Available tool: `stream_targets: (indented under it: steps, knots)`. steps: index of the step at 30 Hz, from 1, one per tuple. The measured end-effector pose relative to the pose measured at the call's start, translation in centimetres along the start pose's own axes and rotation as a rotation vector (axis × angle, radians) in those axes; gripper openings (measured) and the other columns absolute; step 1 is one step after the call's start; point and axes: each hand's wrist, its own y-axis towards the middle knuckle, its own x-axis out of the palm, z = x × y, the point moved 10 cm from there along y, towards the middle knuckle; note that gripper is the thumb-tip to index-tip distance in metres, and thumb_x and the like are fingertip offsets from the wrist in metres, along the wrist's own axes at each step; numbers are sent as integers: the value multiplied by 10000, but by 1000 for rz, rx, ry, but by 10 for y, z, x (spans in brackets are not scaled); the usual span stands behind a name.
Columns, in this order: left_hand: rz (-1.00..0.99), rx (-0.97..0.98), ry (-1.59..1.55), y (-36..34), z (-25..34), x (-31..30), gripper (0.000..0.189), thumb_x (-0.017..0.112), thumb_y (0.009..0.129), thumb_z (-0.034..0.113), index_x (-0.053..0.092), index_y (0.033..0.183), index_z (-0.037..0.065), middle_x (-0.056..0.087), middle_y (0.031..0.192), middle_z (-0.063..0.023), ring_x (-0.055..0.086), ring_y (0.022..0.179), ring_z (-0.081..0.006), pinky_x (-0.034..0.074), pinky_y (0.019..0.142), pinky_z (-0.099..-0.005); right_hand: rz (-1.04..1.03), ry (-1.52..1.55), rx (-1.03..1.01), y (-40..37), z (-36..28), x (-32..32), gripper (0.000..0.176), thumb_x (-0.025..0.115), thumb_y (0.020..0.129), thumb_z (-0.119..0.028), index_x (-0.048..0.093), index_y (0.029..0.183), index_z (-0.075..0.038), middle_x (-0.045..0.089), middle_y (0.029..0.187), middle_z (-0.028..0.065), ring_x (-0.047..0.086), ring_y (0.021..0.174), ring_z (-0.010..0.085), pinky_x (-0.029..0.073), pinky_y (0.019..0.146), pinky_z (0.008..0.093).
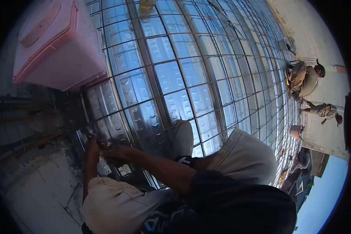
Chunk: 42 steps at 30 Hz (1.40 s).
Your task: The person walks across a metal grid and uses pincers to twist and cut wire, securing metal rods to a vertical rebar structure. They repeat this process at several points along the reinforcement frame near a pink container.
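Observation:
My left hand [92,143] is at the edge of the metal deck, down by a dark gap beside the concrete. Its fingers are curled and in shadow, close to a narrow shiny blue-grey metal strip [81,139]. Right alongside it, my right hand [116,152] is closed, its fingers pointing toward the left hand. I cannot tell what the fingers hold. Below the hands lie a small pale object [103,167] and bars of the steel rebar grid [156,99], which runs over the ribbed metal decking [169,78].
A pink lidded plastic box [62,58] stands at the upper left. Cracked concrete [39,183] borders the deck on the left. My shoe [184,138] rests on the grid. Far right, a person crouches [304,78], another bends over [325,112], and a bucket [296,132] stands nearby.

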Motion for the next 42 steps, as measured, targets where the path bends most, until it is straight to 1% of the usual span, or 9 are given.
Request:
stream_targets:
  steps: [6,10,11,14,19,26,36,40,42]
  knots:
    - [159,4,259,20,2,12,664,510,914,605,643,803,-36,667,758,-163,661,716,-262,483,638,-406,447,-924,-156,-18,-85,-29,458,654,886,-359,676,945,95,680,732,150,663,679,217,511,651,368]
    - [18,-25,-94,-20,24,10,604,591,865,651,638,771,57,601,701,-58,613,659,-181,487,610,-328,260,-74,156,-29,-56,-19,454,537,987,-454,677,959,-23,656,666,84,611,535,160,491,486,298]
    - [-20,-169,-118,-34,23,10,513,591,896,611,620,991,107,642,891,-58,612,763,-187,489,640,-351,208,82,108,-21,-43,-19,397,519,1003,-454,639,959,-78,632,664,45,559,473,128,476,435,267]
    - [-281,-115,-698,-21,19,41,450,622,910,545,598,1019,110,633,864,-51,622,751,-200,508,632,-362,39,261,174,-12,-16,-3,344,541,1003,-410,610,952,-76,645,749,42,574,516,139,489,468,269]
    - [-143,19,-900,-8,3,30,470,516,965,557,540,1184,142,612,854,-46,615,727,-200,530,628,-364,207,-490,-22,-13,-49,-24,604,588,955,-466,587,1216,78,666,1014,144,629,863,198,507,759,332]
    - [-137,206,-902,-33,39,31,546,407,1012,550,521,1331,121,633,890,-53,605,759,-165,512,669,-310,440,-753,-175,-15,-91,-25,666,713,853,-485,602,1155,99,685,954,165,661,869,207,524,777,354]
    - [77,477,-483,-54,65,3,345,470,1036,408,610,1100,100,574,808,23,525,687,-61,459,620,-230,161,24,76,2,-42,-20,255,580,963,-237,629,1054,-4,691,946,99,672,834,206,533,749,346]
    - [-103,388,-541,-49,53,14,367,472,1033,428,609,1115,98,576,881,29,540,741,-68,459,630,-240,498,-940,-188,-1,-88,-52,272,621,914,-223,662,978,38,688,814,164,685,719,237,549,694,392]
    - [-279,302,-663,-54,55,26,386,495,1014,458,610,1110,102,555,854,28,538,730,-75,454,607,-243,484,-859,-311,-6,-96,-55,296,624,920,-236,642,955,57,649,750,149,651,639,238,518,623,387]
